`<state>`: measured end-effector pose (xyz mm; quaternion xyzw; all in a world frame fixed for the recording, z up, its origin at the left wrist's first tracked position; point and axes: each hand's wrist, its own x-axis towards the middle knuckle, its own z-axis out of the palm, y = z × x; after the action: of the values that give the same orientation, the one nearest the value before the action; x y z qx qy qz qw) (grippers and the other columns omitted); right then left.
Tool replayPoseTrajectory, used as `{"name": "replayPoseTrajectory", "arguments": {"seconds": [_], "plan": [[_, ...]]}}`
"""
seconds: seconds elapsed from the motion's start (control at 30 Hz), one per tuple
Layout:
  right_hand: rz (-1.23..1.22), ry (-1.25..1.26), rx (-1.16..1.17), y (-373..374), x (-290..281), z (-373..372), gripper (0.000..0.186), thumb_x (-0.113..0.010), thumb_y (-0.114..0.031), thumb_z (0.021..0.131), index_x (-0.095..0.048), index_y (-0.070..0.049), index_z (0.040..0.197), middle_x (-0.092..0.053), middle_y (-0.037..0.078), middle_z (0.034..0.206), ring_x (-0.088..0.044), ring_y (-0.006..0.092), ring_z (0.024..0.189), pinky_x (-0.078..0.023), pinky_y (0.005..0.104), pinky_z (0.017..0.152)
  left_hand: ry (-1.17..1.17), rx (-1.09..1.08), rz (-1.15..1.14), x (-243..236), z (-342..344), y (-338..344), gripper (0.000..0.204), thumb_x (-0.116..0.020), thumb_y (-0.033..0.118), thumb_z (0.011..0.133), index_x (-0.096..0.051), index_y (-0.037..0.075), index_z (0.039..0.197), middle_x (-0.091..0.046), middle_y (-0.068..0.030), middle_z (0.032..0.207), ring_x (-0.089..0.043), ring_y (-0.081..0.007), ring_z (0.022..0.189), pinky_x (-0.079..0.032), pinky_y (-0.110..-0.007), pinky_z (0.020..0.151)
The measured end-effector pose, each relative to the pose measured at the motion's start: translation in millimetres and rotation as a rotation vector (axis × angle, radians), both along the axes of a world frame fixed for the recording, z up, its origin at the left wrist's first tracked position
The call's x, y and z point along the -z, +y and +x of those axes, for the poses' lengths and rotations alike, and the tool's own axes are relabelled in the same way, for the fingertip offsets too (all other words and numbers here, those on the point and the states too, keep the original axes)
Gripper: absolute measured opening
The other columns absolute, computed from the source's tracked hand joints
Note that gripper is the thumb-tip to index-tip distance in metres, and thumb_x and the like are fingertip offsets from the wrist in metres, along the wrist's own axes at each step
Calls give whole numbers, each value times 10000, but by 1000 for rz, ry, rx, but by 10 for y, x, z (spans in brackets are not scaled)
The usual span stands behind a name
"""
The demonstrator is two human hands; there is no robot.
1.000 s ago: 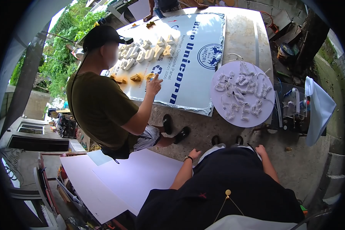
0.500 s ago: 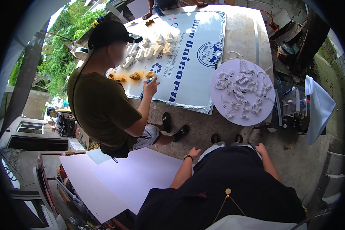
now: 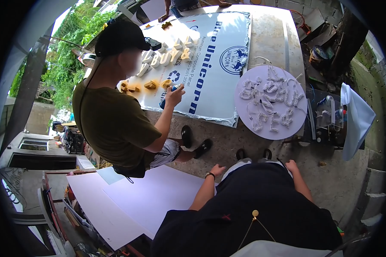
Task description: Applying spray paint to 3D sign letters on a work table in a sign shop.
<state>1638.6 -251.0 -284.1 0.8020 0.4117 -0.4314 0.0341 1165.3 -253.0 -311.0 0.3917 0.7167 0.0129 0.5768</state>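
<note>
My left hand (image 3: pixel 217 169) hangs beside my body, empty, with fingers loosely apart and a band on the wrist. My right hand (image 3: pixel 291 165) hangs on the other side, loosely open and touching no work piece. Beyond them, a round white board (image 3: pixel 248 115) carries several pale letter outlines with wires. A co-worker in a dark cap and olive shirt (image 3: pixel 109 115) stands at my left, holding a spray can (image 3: pixel 163 102) over small orange-tinted pieces (image 3: pixel 150 85). These lie on a large printed panel (image 3: pixel 210 98) near several raised cream letters (image 3: pixel 171 54).
Large white sheets (image 3: pixel 154 205) lie behind at lower left. A worktop (image 3: pixel 270 30) bears the panel; another person's hand (image 3: pixel 163 18) rests at its far edge. At right stand a dark stand with tools (image 3: pixel 326 122), a white sheet (image 3: pixel 356 120) and a block wall.
The co-worker has leaned slightly forward, and their hand with the spray can has shifted a little over the orange pieces. My hands have stayed in place.
</note>
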Motion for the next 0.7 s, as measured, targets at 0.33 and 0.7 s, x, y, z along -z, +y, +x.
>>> {"name": "replayPoseTrajectory", "arguments": {"seconds": [0.33, 0.7], "plan": [[39, 14, 8, -28, -26, -7, 341, -486, -169, 646, -551, 54, 897, -523, 253, 976, -491, 360, 955, -394, 390, 816, -11, 15, -14, -17, 27, 16, 593, -585, 357, 715, -414, -60, 1100, -564, -149, 913, -558, -195, 714, -445, -297, 620], [73, -6, 2, -61, 111, 20, 325, -496, -165, 648, -560, 57, 878, -541, 242, 945, -512, 350, 924, -405, 382, 795, -29, 40, 28, 59, -3, -9, 576, -590, 352, 707, -432, -77, 1058, -563, -168, 928, -564, -227, 766, -451, -309, 669]]}}
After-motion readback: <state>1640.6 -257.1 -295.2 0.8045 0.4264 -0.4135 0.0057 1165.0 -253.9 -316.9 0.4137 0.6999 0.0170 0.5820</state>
